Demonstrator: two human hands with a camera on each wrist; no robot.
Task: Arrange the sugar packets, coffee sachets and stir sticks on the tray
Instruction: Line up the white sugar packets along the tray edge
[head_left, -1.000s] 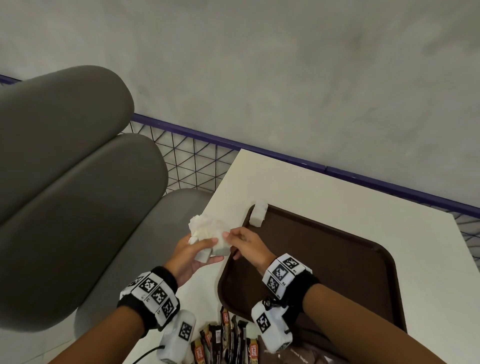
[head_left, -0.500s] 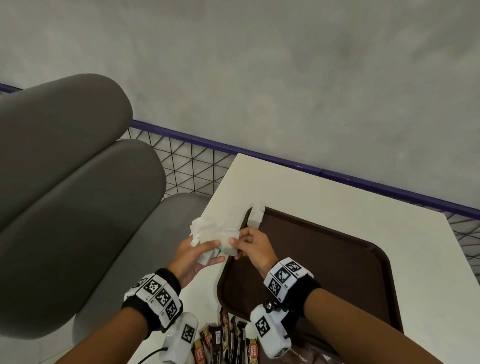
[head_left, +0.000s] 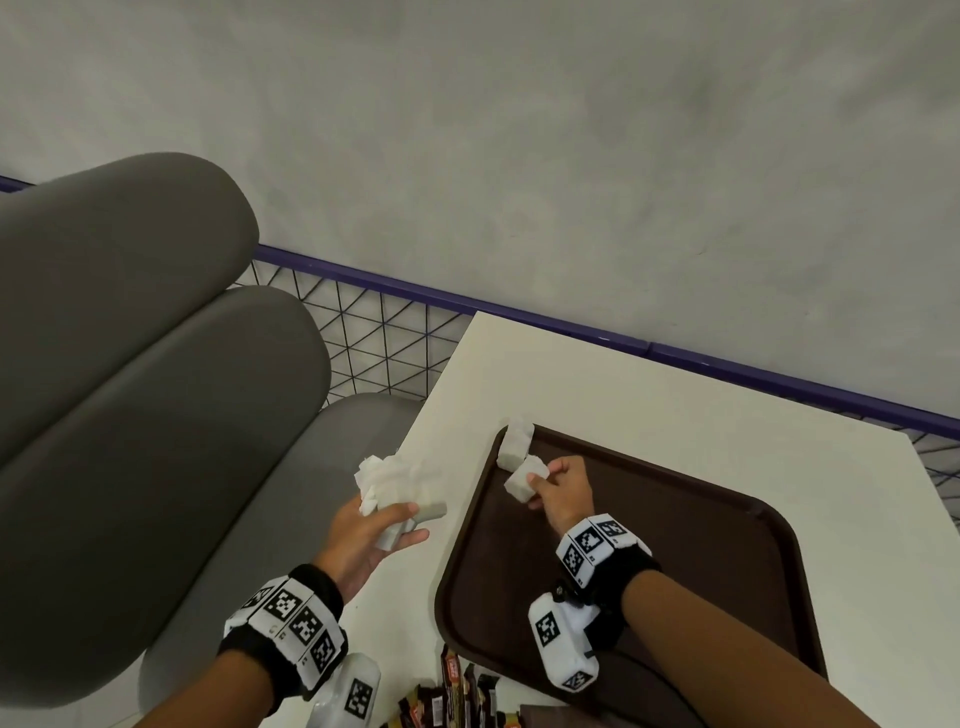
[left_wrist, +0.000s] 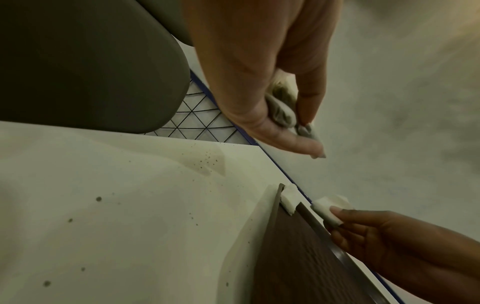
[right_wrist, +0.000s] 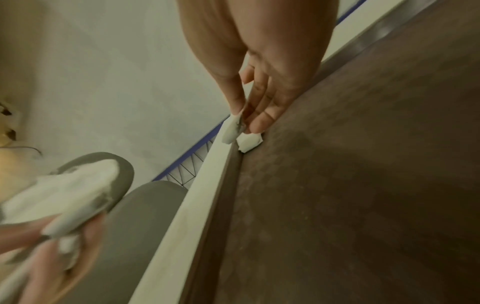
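Note:
A brown tray (head_left: 675, 545) lies on the white table (head_left: 649, 395). One white sugar packet (head_left: 514, 446) leans on the tray's far left corner, also seen as the packet on the rim (left_wrist: 290, 197) (right_wrist: 248, 143). My right hand (head_left: 558, 493) pinches a second white sugar packet (head_left: 524, 475) (left_wrist: 328, 206) (right_wrist: 232, 131) just beside the first, over the tray corner. My left hand (head_left: 374, 530) holds a bunch of several white sugar packets (head_left: 395, 486) (right_wrist: 59, 195) above the table's left edge. Coffee sachets (head_left: 457, 696) lie at the table's near edge.
A grey padded chair (head_left: 130, 389) stands to the left of the table. A purple-railed wire fence (head_left: 395, 338) runs behind the table, with a grey floor beyond. Most of the tray floor is bare.
My right hand has drawn one packet out of the bunch and carried it right to the tray's far left corner. The left hand has stayed with the bunch.

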